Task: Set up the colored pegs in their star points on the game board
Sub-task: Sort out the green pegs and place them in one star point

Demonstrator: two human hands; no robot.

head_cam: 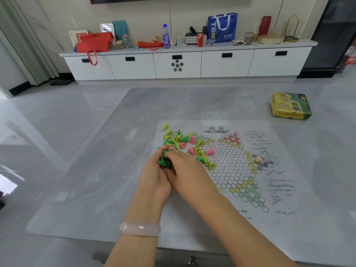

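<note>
We identify a home living room: a long white media cabinet [185, 62] along the wall carries household clutter, including a red bag [92, 43], water bottle [166, 36] and soda can [200, 40]; curtains [25, 45] hang at left.

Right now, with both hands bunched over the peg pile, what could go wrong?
1. The left hand and right hand share a cluster of dark green pegs; one could slip out and roll across the smooth table.
2. The loose pile of pegs lies tipped over on the paper board; a sweeping wrist may scatter it.
3. The thin board may shift under the forearms, misaligning any placed pegs.
</note>
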